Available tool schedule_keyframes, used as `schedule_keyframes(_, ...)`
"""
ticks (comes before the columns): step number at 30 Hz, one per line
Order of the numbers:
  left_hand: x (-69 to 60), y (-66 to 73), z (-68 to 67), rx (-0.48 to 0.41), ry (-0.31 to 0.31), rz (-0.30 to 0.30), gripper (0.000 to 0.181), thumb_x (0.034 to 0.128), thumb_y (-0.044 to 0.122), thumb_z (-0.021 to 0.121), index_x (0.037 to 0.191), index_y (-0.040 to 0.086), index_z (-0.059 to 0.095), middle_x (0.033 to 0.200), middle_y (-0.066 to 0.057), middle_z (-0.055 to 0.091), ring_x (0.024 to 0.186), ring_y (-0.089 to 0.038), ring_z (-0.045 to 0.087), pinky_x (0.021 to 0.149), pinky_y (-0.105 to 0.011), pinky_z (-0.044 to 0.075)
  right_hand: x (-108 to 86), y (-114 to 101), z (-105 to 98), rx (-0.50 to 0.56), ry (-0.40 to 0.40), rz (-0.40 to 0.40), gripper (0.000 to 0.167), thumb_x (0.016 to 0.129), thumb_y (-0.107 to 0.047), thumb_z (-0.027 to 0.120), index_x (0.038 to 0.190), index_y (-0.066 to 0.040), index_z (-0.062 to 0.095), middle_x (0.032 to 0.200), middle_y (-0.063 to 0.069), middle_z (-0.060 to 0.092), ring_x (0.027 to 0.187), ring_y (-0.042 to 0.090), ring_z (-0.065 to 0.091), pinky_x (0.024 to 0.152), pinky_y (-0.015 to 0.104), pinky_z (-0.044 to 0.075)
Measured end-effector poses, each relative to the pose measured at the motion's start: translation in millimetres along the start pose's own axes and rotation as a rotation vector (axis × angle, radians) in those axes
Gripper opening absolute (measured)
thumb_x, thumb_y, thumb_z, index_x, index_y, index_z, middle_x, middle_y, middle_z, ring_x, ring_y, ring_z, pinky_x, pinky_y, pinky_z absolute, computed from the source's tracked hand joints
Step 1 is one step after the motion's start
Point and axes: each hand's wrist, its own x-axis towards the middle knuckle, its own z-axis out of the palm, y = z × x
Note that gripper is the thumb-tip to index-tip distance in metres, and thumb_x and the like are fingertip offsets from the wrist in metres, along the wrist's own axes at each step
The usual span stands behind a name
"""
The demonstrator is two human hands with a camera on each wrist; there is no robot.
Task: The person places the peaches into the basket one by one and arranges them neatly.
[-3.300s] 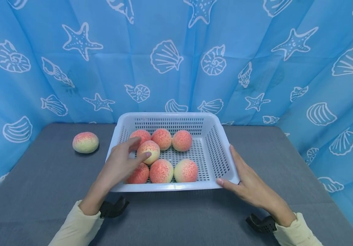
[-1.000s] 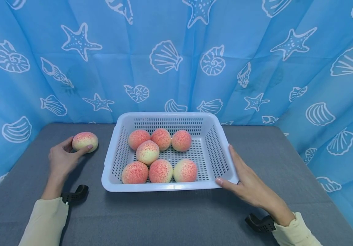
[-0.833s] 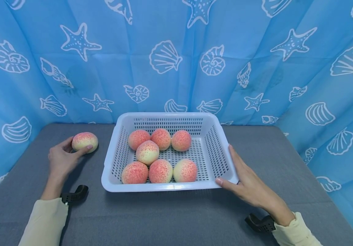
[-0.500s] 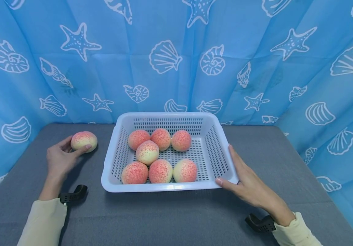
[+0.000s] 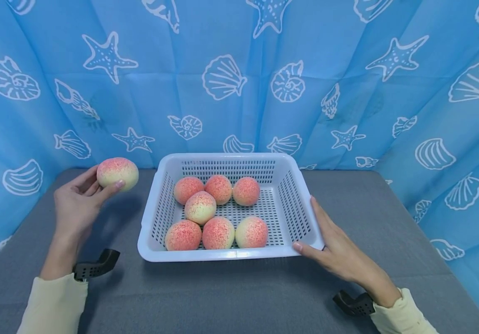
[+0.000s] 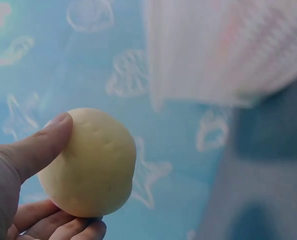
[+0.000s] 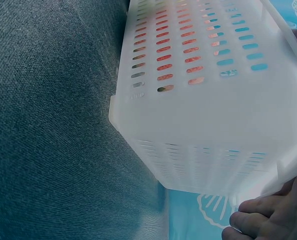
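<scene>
A toy-like peach (image 5: 117,172), pink on top and pale yellow below, is held by my left hand (image 5: 75,200) above the table at the far left. In the left wrist view the thumb lies on one side of the peach (image 6: 91,165) and the fingers are beneath it. Several more peaches (image 5: 218,232) rest in a white perforated plastic basket (image 5: 231,253), grouped toward its left and middle. My right hand (image 5: 339,255) grips the basket's front right corner, thumb on the rim. Its fingers (image 7: 261,220) show beside the basket wall (image 7: 203,120) in the right wrist view.
The basket stands mid-table on a grey cloth (image 5: 231,297). Behind and at both sides hangs a blue curtain (image 5: 239,125) with white shell and starfish prints. Inside the basket, the right part shows bare slotted floor (image 5: 275,208).
My left hand left the peaches in the basket, went to the lone peach at the left, took hold of it and raised it off the table. The right hand stayed on the basket.
</scene>
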Motion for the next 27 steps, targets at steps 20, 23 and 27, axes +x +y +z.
schedule_keyframes(20,-69.5,65.3,57.6,-0.202,-0.338,0.316,0.069,0.088,0.006,0.08,0.148,-0.002,0.047,0.146,-0.02,0.053,0.134,-0.029,0.052,0.097,-0.022,0.045,0.0,0.1,-1.4,-0.005,-0.006,0.008,0.108,0.094,-0.029,0.076,0.163,-0.03,-0.007,0.154,0.026,0.034,0.106,0.029,0.066,0.071,0.033,0.058)
schedule_keyframes(23,-76.7,64.5,70.0,-0.165,-0.394,0.303,0.072,0.087,0.01,0.082,0.149,-0.001,0.047,0.147,-0.016,0.052,0.135,-0.026,0.052,0.098,-0.023,0.044,0.1,-0.5,-1.6,-0.004,-0.008,0.011,0.108,0.094,-0.029,0.076,0.163,-0.03,-0.007,0.154,0.026,0.034,0.106,0.029,0.066,0.071,0.033,0.058)
schedule_keyframes(27,-84.8,63.0,86.0,-0.199,-0.478,0.269,0.076,0.084,0.011,0.085,0.149,-0.001,0.047,0.148,-0.015,0.052,0.134,-0.022,0.052,0.1,-0.026,0.045,0.3,-0.8,-2.0,0.001,-0.01,0.011,0.108,0.094,-0.03,0.075,0.163,-0.03,-0.007,0.154,0.026,0.034,0.107,0.029,0.066,0.072,0.033,0.058)
